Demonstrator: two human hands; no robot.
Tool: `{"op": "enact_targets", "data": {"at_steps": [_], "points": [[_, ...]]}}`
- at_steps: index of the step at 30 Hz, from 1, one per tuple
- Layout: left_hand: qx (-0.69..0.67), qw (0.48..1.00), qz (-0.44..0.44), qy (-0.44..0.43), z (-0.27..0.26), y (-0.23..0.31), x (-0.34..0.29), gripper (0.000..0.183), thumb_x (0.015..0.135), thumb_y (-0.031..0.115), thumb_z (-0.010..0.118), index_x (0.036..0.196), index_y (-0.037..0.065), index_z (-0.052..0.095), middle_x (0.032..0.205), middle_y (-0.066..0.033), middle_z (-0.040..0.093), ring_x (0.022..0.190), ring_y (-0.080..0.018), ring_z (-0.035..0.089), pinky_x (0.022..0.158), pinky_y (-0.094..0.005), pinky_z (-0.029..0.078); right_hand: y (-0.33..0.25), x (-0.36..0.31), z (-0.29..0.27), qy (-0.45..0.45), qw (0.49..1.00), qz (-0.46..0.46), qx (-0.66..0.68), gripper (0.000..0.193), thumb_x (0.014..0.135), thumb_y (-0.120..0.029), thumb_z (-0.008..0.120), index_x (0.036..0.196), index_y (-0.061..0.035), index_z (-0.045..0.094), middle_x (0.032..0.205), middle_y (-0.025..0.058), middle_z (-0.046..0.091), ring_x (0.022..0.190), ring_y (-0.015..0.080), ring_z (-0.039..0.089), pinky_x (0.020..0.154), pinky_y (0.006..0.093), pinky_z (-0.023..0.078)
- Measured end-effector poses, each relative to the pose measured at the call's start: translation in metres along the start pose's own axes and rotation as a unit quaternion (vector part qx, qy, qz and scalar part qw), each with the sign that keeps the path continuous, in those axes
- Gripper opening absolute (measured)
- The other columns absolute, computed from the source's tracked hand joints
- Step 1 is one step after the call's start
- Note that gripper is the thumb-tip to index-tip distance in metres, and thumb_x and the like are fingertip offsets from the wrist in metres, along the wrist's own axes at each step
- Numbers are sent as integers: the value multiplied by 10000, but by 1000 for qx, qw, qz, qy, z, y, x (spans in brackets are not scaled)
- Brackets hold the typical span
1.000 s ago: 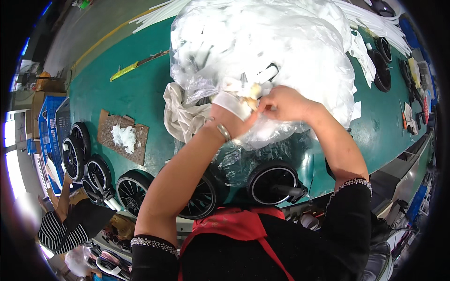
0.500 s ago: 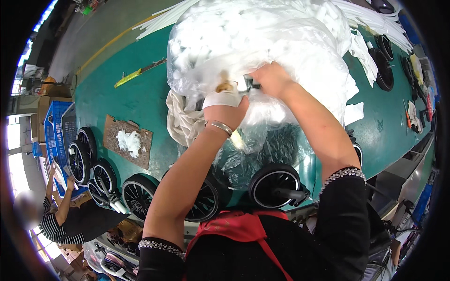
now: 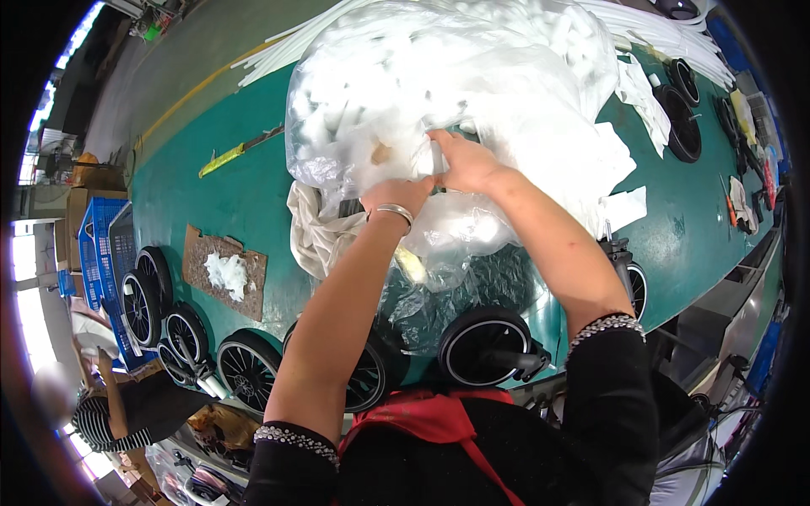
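Note:
A large clear plastic bag packed with small white pieces spreads over the far middle of the table. My left hand is at its near side, with film gathered over its fingers and the thumb toward the right. A brownish patch shows through the film beyond it. Close beside it, my right hand has thumb and forefinger round a small whitish piece, whose kind I cannot make out. Below the hands lies loose clear film. Beige cloth is bunched left of my left hand.
Black spoked wheels line the table's near edge, one wheel with a fork before me. Cardboard with white scraps and a yellow-handled blade lie left. White tubes extend behind the bag. Another person works at far left.
My hands have come closer together, the right one turning in toward the left. The film over my left hand has shifted. The view has moved slightly, and the other person's arms have moved.

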State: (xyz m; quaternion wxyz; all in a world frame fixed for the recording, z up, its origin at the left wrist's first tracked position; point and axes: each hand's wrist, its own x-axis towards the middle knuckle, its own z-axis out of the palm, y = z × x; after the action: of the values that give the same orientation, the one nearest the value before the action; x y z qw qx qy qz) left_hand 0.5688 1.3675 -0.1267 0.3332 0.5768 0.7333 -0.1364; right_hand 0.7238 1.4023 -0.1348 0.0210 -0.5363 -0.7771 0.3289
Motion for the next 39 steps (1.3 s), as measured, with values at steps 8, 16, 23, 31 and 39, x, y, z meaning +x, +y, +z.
{"op": "enact_targets", "data": {"at_steps": [8, 16, 23, 31, 39], "points": [[-298, 900, 252, 193, -9, -22, -31, 891, 700, 625, 743, 1345, 65, 489, 1261, -166, 576, 1163, -275, 562, 1016, -370, 417, -24, -36, -24, 160, 972, -166, 34, 583, 720, -131, 753, 1237, -124, 485, 1158, 155, 583, 983, 340, 625, 809, 404, 520], [-644, 739, 200, -17, -29, -24, -152, 359, 831, 167, 705, 1126, -9, 601, 922, -112, 678, 825, -199, 662, 746, -306, 538, -62, -138, -66, 295, 929, -181, 130, 382, 754, -111, 672, 1133, -111, 623, 850, 35, 596, 775, 224, 625, 709, 342, 511], [-745, 639, 162, -106, 2, -65, -190, 394, 869, 253, 672, 1129, -25, 568, 952, -138, 678, 808, -209, 658, 651, -289, 530, -38, -165, -29, 306, 931, -128, 154, 287, 849, -162, 665, 1125, -85, 649, 872, 25, 654, 734, 116, 598, 636, 259, 484], [-653, 740, 114, -115, 71, -234, -358, 445, 784, 34, 715, 1189, 7, 534, 949, -133, 681, 838, -217, 669, 769, -325, 539, -107, -261, 50, 72, 776, 53, 624, 280, 956, -352, 577, 1028, -87, 632, 822, 26, 649, 661, 94, 602, 517, 199, 440], [-774, 598, 187, -91, 161, -310, -468, 484, 688, -67, 694, 1152, -47, 556, 1045, -163, 674, 1000, -268, 657, 921, -369, 503, -218, -329, 129, -433, 780, -228, 390, 376, 831, -115, 751, 1162, -56, 584, 1087, 36, 640, 1002, 145, 596, 887, 292, 468]]}}
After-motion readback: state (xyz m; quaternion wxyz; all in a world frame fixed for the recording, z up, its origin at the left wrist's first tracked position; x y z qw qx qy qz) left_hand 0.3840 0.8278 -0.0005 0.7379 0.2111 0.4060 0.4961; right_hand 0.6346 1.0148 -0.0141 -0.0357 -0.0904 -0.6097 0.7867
